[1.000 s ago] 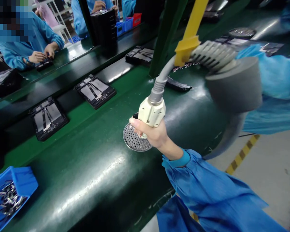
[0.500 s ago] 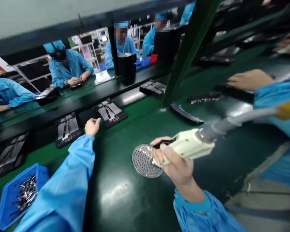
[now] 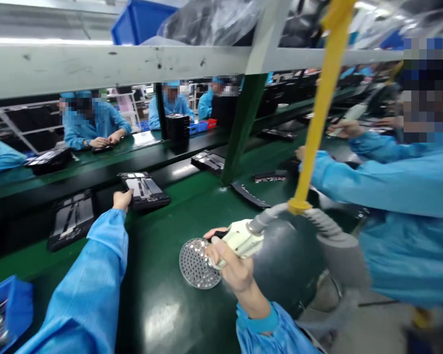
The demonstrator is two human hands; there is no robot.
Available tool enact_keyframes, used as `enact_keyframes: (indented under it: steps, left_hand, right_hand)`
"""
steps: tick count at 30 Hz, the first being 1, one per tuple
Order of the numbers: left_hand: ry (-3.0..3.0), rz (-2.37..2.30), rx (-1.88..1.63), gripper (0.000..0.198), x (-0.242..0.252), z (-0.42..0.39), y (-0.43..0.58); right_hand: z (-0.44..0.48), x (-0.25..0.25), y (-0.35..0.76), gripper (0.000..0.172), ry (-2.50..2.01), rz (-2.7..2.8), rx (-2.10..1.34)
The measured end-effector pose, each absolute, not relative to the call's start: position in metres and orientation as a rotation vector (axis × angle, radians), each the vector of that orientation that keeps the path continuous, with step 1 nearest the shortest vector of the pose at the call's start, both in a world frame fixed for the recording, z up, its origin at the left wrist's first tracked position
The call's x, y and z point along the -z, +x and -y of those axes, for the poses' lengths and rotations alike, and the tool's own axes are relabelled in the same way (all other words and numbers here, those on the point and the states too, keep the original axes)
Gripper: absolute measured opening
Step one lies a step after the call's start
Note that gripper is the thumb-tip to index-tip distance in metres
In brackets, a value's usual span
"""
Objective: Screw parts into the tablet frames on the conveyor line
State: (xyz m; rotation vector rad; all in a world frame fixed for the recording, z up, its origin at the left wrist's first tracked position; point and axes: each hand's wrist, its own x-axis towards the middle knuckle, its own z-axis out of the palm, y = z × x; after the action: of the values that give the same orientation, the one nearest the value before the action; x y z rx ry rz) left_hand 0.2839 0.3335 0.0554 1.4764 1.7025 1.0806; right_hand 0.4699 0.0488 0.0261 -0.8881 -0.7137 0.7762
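Note:
My left hand (image 3: pixel 122 199) has its fingers on the left edge of a black tablet-like device (image 3: pixel 147 191) with its back open, showing flat grey cells and dark ribbon strips. The device looks slightly tilted. My right hand (image 3: pixel 236 268) is wrapped round a cream-coloured electric screwdriver (image 3: pixel 242 239), whose grey cable runs off to the right. Just beyond those fingers is a round perforated metal dish (image 3: pixel 195 268) holding small shiny screws at its upper side; I cannot tell whether the fingers touch it. The screwdriver's tip is hidden.
A similar device (image 3: pixel 73 216) lies to the left, another (image 3: pixel 208 161) farther back. Blue bin (image 3: pixel 20 302) with metal parts stands lower left. Green post (image 3: pixel 245 123) and yellow strap (image 3: pixel 315 113) rise ahead. A co-worker's sleeve (image 3: pixel 384 182) is close on the right.
My left hand has moved from beside the device to its left edge and closed on it. The view has tilted up and swung right; my right hand still holds the screwdriver by the dish.

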Motion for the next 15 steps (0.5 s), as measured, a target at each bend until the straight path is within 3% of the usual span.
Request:
enact_keyframes:
  steps: [4, 11, 15]
  left_hand:
    - [1.272, -1.762, -1.1, 0.061, -0.05, -0.288, 0.225]
    - [1.117, -1.418, -0.898, 0.101, 0.005, -0.099, 0.159]
    - [1.547, -1.491, -0.45, 0.092, -0.003, -0.05, 0.151]
  right_hand:
    - [-0.046, -0.038, 0.469, 0.035, -0.871, 0.684, -0.781]
    - [-0.033, -0.081, 0.433, 0.029, -0.764, 0.895, -0.928]
    - [-0.027, -0.082, 0.394, 0.03, -0.731, 0.973, -1.083]
